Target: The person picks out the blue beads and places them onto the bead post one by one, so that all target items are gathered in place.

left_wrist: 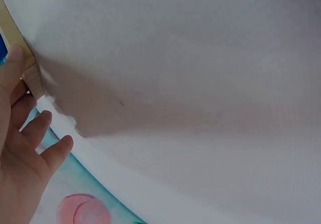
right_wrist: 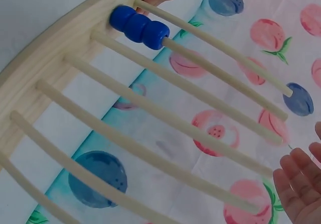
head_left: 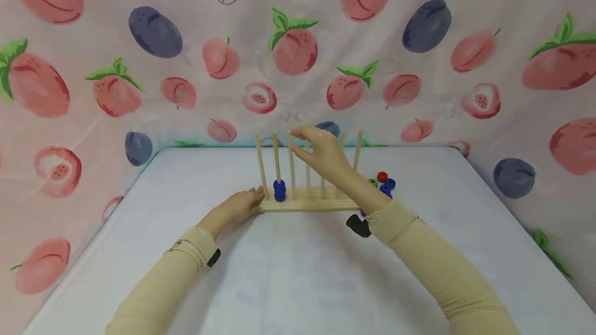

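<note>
A wooden peg rack (head_left: 309, 204) with several upright rods stands on the white table. Three blue beads (right_wrist: 139, 27) are stacked at the bottom of its second rod from the left. My left hand (head_left: 241, 206) grips the left end of the rack's base; in the left wrist view its thumb (left_wrist: 15, 63) lies on the wood while the outer fingers spread free. Up by the rod tops, my right hand (head_left: 323, 154) has thumb and index finger apart near the third rod's tip, with nothing seen between them. In the right wrist view its fingers (right_wrist: 301, 179) are extended.
To the right of the rack lie several loose beads, among them a red bead (head_left: 382, 176), a green bead (head_left: 373, 183) and a blue bead (head_left: 385, 188). My right forearm partly covers this group. A fruit-print cloth (head_left: 298, 92) hangs behind the table (head_left: 279, 273).
</note>
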The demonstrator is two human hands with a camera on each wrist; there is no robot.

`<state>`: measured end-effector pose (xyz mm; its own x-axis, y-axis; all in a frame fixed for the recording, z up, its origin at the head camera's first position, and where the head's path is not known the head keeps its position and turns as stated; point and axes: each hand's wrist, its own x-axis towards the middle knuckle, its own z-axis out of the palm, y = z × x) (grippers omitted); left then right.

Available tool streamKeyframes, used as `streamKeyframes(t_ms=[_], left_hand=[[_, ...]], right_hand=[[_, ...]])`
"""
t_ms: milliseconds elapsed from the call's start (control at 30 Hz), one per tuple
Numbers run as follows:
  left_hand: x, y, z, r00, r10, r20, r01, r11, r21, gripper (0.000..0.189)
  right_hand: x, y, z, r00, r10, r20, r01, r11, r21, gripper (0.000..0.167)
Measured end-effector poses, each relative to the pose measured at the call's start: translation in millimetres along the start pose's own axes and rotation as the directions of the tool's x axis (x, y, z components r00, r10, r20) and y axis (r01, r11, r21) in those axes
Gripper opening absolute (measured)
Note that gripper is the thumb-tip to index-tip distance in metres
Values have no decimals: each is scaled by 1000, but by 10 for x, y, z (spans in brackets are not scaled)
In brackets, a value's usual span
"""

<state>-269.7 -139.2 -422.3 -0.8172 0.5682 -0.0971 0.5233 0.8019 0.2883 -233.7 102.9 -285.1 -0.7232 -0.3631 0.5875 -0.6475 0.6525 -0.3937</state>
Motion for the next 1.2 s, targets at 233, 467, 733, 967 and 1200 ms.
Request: streamKeyframes(t_ms=[233, 467, 733, 967, 1200], left_hand=[[11, -12, -47, 1000, 9, -7, -8, 1000, 22, 55], [40, -5, -34, 1000, 2, 0, -2, 1000, -8, 56], [36, 7, -70, 1000, -10, 4, 10, 1000, -6, 56], [30, -2, -110, 999, 22, 43, -24, 999, 40, 54], [-40, -17, -40, 998, 30, 56, -31, 999, 26, 54]], right_hand=[[-131, 103, -116, 1000, 9, 12, -10, 998, 61, 31], [-278, 313, -242, 999, 7, 34, -11, 990, 140, 33], [-447, 622, -338, 999, -44, 31, 38, 981, 193, 31], [-599, 832, -382, 994, -105, -12, 105, 976, 193, 31], [-717, 971, -359, 995, -82, 49, 71, 978, 198, 31]])
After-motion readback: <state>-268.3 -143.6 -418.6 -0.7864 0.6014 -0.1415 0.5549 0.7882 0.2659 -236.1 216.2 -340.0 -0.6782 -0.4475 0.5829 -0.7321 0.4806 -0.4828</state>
